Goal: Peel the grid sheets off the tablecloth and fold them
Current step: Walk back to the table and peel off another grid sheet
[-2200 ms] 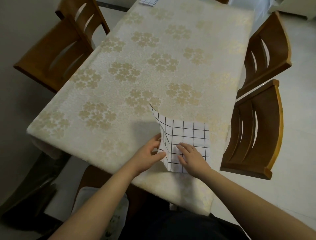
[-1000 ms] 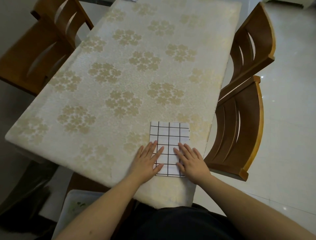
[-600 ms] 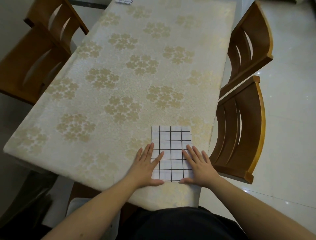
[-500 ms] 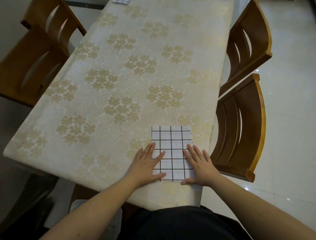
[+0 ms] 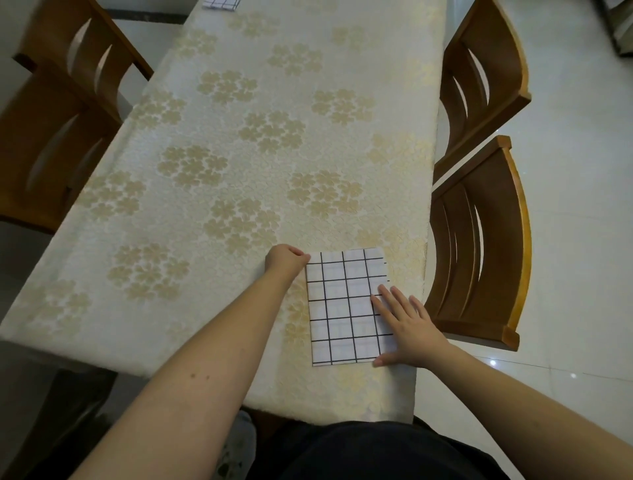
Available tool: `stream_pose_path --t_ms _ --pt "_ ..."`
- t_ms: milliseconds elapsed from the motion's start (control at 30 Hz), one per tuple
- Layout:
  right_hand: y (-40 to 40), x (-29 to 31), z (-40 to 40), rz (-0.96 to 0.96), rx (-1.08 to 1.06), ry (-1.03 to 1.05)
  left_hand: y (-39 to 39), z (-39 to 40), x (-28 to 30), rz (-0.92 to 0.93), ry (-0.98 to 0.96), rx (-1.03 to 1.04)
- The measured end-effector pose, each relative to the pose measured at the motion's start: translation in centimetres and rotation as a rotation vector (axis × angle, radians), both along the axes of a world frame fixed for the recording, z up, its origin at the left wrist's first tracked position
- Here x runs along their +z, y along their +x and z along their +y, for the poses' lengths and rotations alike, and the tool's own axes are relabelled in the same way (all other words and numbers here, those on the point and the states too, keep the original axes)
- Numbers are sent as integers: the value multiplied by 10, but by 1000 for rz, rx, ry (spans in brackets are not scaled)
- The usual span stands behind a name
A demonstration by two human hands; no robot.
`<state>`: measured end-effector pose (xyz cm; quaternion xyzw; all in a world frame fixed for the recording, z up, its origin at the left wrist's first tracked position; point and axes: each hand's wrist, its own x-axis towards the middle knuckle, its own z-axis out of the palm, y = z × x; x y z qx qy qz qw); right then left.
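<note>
Lying flat near table's near right corner: folded grid sheet [image 5: 347, 305], white rectangle with black square grid, smooth surface; no readable writing or labels anywhere. Left hand [image 5: 286, 262] closed, fingers curled at sheet's far left corner, touching edge; whether it pinches sheet, cannot tell. Right hand [image 5: 407, 323] open, fingers spread, palm down on sheet's right edge. Tablecloth [image 5: 239, 154] cream, crinkle-textured, gold flower clusters. Second grid sheet [image 5: 219, 3] at far end, cropped. Curved-back wooden chairs [image 5: 479, 246] flanking table. Glossy tile floor [image 5: 579, 171].
</note>
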<state>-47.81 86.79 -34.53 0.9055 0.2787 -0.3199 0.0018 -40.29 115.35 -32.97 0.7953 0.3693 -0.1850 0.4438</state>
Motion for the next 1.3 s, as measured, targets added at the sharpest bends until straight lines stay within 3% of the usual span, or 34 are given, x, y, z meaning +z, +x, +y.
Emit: stream_pose_path --t_ms 167,400,567,1067,1300 --pt "-3 3 2 -25 -29 -36 -2 2 0 -16 17 -62" --pt "-7 9 9 -48 -120 -93 -1 3 5 -39 -150 -69" --pt "-12 11 12 -57 -158 -123 -7 5 9 -146 -202 -185" --pt "-21 7 3 -138 -76 -44 -63 7 53 -266 -183 -308" --pt "-43 2 -13 -152 -201 104 -107 -2 56 -237 -197 -304"
